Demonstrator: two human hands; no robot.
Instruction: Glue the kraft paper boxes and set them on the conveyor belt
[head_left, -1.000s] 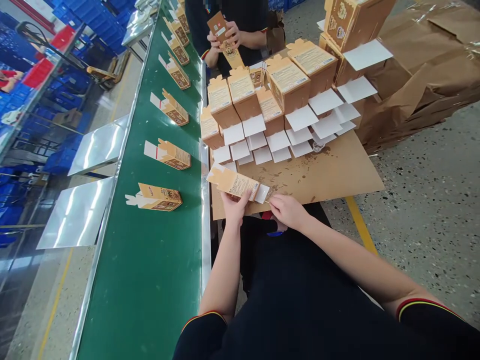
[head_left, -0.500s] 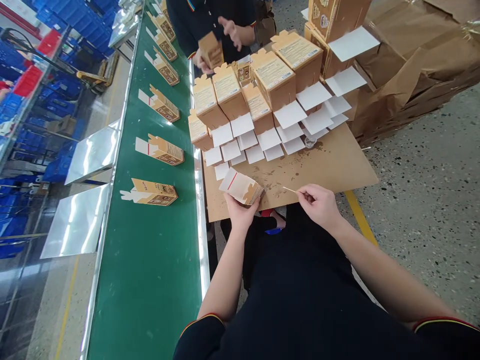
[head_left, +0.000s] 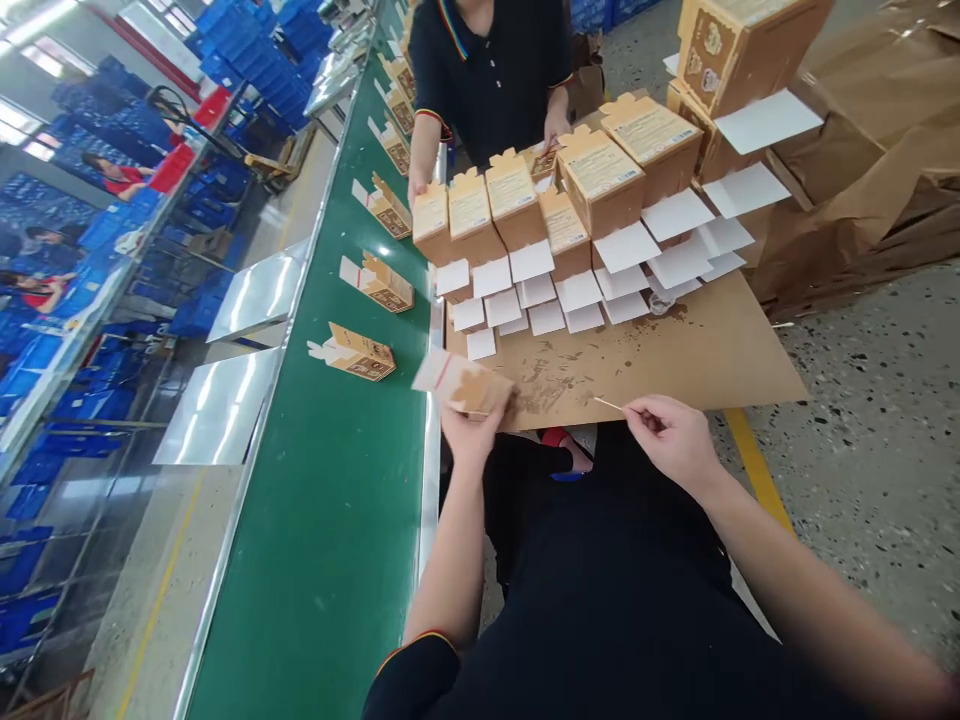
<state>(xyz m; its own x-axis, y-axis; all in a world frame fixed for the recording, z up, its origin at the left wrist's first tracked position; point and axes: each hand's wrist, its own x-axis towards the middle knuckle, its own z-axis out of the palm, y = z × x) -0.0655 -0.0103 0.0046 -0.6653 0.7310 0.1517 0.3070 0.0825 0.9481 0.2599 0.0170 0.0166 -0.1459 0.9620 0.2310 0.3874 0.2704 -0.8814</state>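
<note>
My left hand is closed round the lower end of a small cardboard box. The box is tilted, slightly blurred, and its white flap with a red stripe points left over the metal edge of the green belt. Between the thumb and fingers of my right hand is a thin cotton swab, its tip pointing left above the brown board. Wet-looking dark marks cover part of the board between my hands. Beyond them stand rows of brown boxes with white flaps sticking out towards me.
The green belt runs along my left, carrying a line of cardboard boxes with raised flaps. Across the board a co-worker touches the stacked boxes. Crumpled brown paper lies at right. A small clear container sits by the flaps.
My left hand has moved the box left, towards the belt. The co-worker's held box now appears set down at the left end of the row. The whole view has shifted.
</note>
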